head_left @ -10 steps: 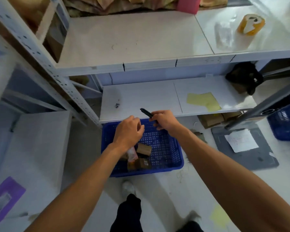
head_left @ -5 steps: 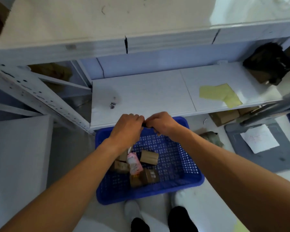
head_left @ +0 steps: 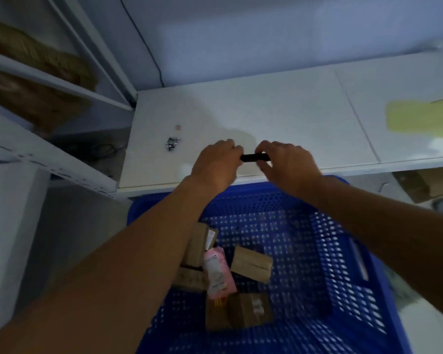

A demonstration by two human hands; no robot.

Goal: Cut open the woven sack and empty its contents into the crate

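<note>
A blue perforated crate [head_left: 348, 282] stands on the floor below me, holding several brown cardboard boxes [head_left: 251, 263] and a pink packet [head_left: 219, 273]. Above its far rim, over the front edge of a low white shelf [head_left: 279, 116], my left hand [head_left: 216, 166] and my right hand [head_left: 287, 166] both grip a short black knife handle [head_left: 255, 157], one at each end. No blade shows. No woven sack is in view.
A small metal clip [head_left: 172, 144] and a yellow paper [head_left: 420, 117] lie on the shelf. White racking with brown bundles [head_left: 36, 80] stands at the left. A cardboard box [head_left: 425, 185] sits under the shelf at the right.
My view has dropped and moved closer to the low shelf and crate. Both hands have moved forward from above the crate to the shelf's front edge, and the black handle shows between them again.
</note>
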